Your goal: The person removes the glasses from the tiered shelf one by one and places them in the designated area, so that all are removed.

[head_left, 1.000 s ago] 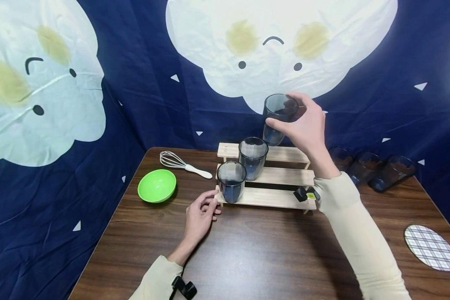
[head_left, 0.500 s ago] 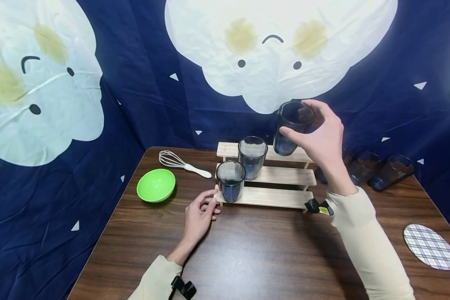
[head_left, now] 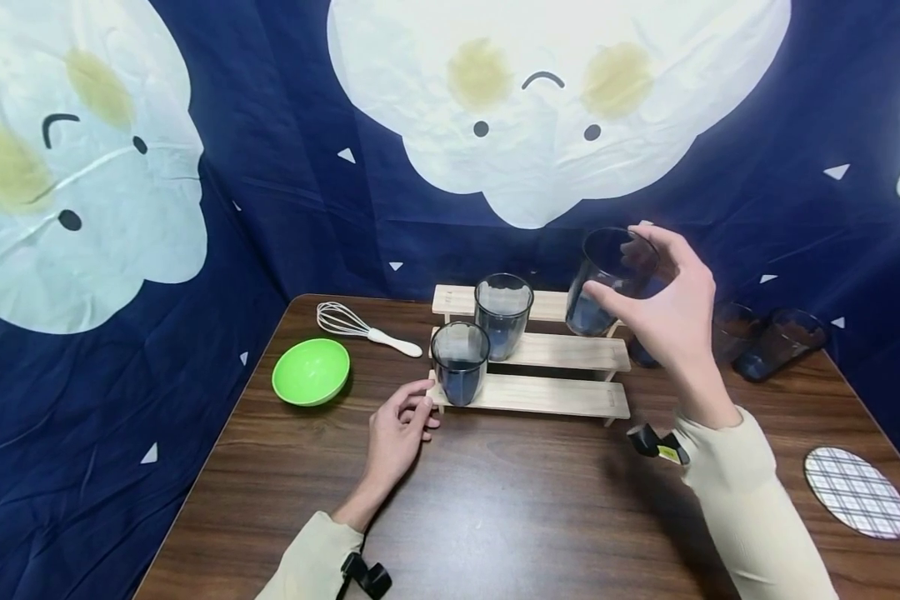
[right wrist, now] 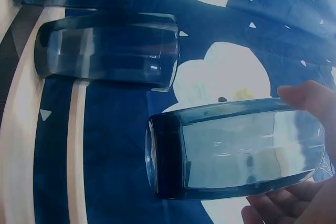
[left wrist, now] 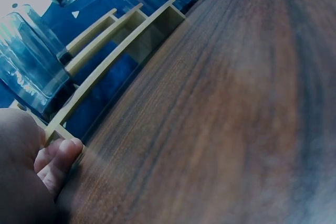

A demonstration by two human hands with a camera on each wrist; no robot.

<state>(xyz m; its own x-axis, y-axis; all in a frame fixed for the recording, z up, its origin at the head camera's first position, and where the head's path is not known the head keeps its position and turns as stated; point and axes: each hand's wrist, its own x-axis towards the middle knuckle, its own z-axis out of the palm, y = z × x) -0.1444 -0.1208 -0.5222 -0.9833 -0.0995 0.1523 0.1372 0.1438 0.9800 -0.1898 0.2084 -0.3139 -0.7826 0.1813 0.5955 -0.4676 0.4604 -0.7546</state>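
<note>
My right hand (head_left: pixel 675 308) holds a dark blue clear glass tumbler (head_left: pixel 591 307) near its rim, thumb on one side and fingers on the other. In the head view the tumbler overlaps the right part of the top step; the right wrist view shows its base (right wrist: pixel 165 156) apart from the steps. A three-step wooden stand (head_left: pixel 555 396) stands on the table. One matching tumbler (head_left: pixel 461 371) is upright at the left of the lowest step, another (head_left: pixel 504 315) at the left of the middle step. My left hand (head_left: pixel 396 429) grips the left end of the lowest step (left wrist: pixel 79 95).
Right of the stand, more dark tumblers (head_left: pixel 780 346) stand near the back edge, partly behind my right hand. A round checked mat (head_left: pixel 857 492) lies at the right. To the left are a green bowl (head_left: pixel 311 372) and a white whisk (head_left: pixel 394 341). Blue cloth hangs behind.
My right hand has carried the tumbler rightward and down, from over the middle of the top step to its right part. My left hand stays at the stand.
</note>
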